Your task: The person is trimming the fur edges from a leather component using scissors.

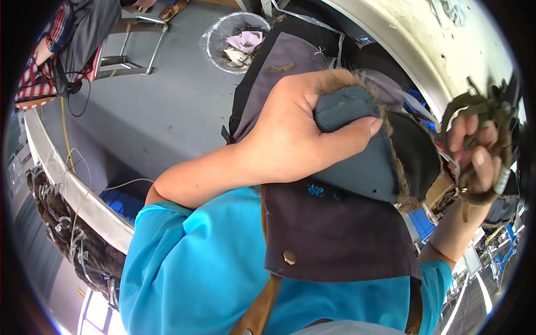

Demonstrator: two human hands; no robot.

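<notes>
My left hand (298,131) is closed on a blue-grey ribbed fabric piece (371,162) edged with brown fur, its thumb pressed flat on the cloth. Brown fur also shows along the top of the piece, by my fingers. At the far right my right hand (474,153) has its fingers curled round a bunch of dark olive strips (491,109), somewhat blurred. Black material (413,145) lies between the two hands, beside the fur edge. Beneath the fabric piece is my dark brown apron (340,234).
A pale work surface (419,44) curves along the upper right. Past my left hand stands a bin with a clear liner (215,47), scraps inside. A metal-framed stool (134,47) and a seated person (78,44) are at upper left. Dark furry material (72,229) hangs at left.
</notes>
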